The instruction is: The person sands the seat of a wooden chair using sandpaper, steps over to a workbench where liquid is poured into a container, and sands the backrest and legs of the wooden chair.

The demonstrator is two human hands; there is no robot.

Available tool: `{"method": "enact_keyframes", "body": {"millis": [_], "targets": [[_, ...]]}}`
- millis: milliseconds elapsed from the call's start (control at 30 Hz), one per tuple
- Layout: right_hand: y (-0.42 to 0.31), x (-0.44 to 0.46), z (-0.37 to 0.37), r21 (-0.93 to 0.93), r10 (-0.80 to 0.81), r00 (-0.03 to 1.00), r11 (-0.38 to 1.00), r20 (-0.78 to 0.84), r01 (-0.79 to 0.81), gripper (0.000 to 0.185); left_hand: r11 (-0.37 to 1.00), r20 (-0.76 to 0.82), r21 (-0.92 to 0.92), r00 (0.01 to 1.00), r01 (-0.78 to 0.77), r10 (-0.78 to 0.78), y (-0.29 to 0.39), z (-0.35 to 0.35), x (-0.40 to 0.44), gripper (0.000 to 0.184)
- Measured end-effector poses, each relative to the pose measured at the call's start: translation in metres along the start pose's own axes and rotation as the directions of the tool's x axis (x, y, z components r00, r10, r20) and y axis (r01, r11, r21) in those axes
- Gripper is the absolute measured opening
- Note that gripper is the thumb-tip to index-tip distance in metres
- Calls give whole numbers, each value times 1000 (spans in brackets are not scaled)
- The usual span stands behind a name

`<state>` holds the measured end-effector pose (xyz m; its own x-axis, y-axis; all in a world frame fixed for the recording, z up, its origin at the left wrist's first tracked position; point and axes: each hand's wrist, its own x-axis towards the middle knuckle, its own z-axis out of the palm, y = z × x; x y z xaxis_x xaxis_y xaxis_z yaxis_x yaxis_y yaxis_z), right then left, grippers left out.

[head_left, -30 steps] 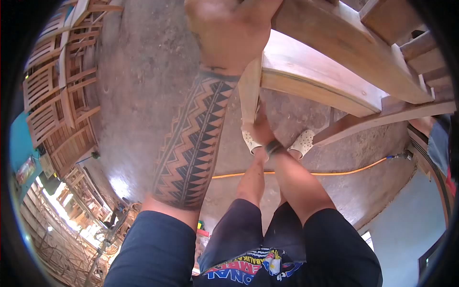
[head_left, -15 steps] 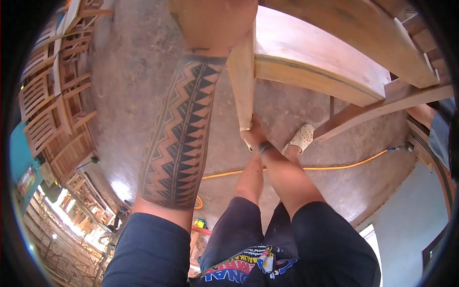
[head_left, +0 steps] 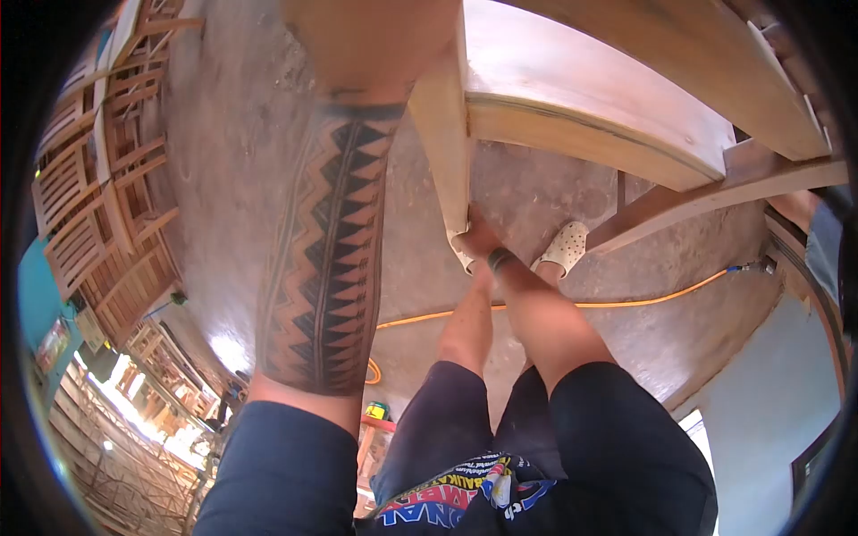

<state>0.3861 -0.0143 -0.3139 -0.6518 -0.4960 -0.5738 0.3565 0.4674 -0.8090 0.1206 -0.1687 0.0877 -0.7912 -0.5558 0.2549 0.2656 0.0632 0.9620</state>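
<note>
My left hand (head_left: 371,40), on the tattooed forearm, looms blurred at the top beside the upper part of a pale wooden leg (head_left: 444,143); its fingers are out of sight. Lower down, my right hand (head_left: 478,238), with a dark band at the wrist, is closed round the lower end of that leg, just above a cream clog. The leg joins a curved wooden rail (head_left: 594,138) below a light, smooth panel (head_left: 581,67). A thick beam (head_left: 706,58) crosses at the upper right, and a curved piece (head_left: 715,192) runs below it.
My feet, in cream clogs (head_left: 565,249), stand on the concrete floor (head_left: 241,179). An orange hose (head_left: 626,305) crosses behind them. Slatted wooden furniture (head_left: 80,192) lines the left side. Part of another person's arm and blue clothing (head_left: 824,246) shows at the right edge.
My left hand and the wooden leg have shifted left and up in view. The rail and panel have also moved slightly left and up. My right hand has stayed at the leg's lower end.
</note>
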Motion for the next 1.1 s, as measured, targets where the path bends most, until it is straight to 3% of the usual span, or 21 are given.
{"method": "enact_keyframes", "body": {"millis": [100,200,267,333,400,467,533,567,600,633,667,700,733,767,800,833,867,933,1033,1067,1100], "targets": [[-59,7,-19,332,148,983,927,106,-176,56,1000,43,0,999,6,-6,1,-8,-3,39],[6,-4,9,124,-34,993,991,-112,48,60,1000,78,-15,997,8,-7,2,-12,-3,40],[-27,-6,-34,-350,281,950,910,133,-220,56,1000,109,-22,994,22,-19,2,-14,-1,41],[50,18,-37,-666,394,860,741,324,-88,50,997,128,-1,989,74,-74,1,-23,-3,43],[30,7,-54,-782,485,838,612,251,-121,45,994,105,11,989,106,-107,0,-24,-7,49],[2,-15,-83,-829,476,755,538,450,155,43,997,34,62,998,54,-56,-9,-27,-12,55],[18,-36,-106,-778,361,800,597,479,196,42,983,-53,174,997,-54,64,-25,-38,-11,62],[28,-53,-126,-704,215,883,690,418,165,44,982,-48,132,989,-134,142,-27,-41,-13,62],[28,-69,-147,-614,64,941,772,334,165,47,943,1,295,987,-153,160,-11,-48,-16,61],[-31,-95,-178,-562,167,949,827,269,14,55,976,-45,197,993,-95,105,-19,-51,-24,60],[-61,-121,-201,-572,170,974,818,152,-54,57,976,-6,12,976,219,-219,-12,-56,-35,59],[-48,-128,-230,-589,53,988,807,143,42,58,965,40,145,973,220,-228,-34,-67,-43,52],[-68,-147,-252,-382,96,995,921,39,-74,58,956,60,130,961,262,-271,-66,-79,-58,45],[-88,-166,-278,-357,55,998,933,-7,-54,52,954,66,218,973,204,-223,-62,-85,-66,44],[-97,-183,-307,-327,19,999,945,-50,-34,45,938,51,215,956,273,-289,-78,-91,-81,46],[-81,-198,-335,-395,93,980,905,-176,-156,44,916,38,211,934,340,-356,-87,-89,-87,48],[-72,-196,-359,-437,154,939,854,-308,-283,44,940,12,181,955,289,-296,-80,-77,-78,49],[-158,-227,-389,-197,106,854,952,-509,-235,42,975,-43,130,983,182,-178,-51,-59,-60,52],[-221,-258,-436,7,88,809,995,-581,-103,40,996,-93,51,994,66,-61,21,-29,0,51],[-228,-265,-450,29,42,803,999,-595,-30,40,991,-138,131,989,-25,43,52,-17,17,44],[-234,-269,-462,52,-4,793,998,-609,44,39,989,-137,147,990,-4,25,77,-10,31,42]]}}
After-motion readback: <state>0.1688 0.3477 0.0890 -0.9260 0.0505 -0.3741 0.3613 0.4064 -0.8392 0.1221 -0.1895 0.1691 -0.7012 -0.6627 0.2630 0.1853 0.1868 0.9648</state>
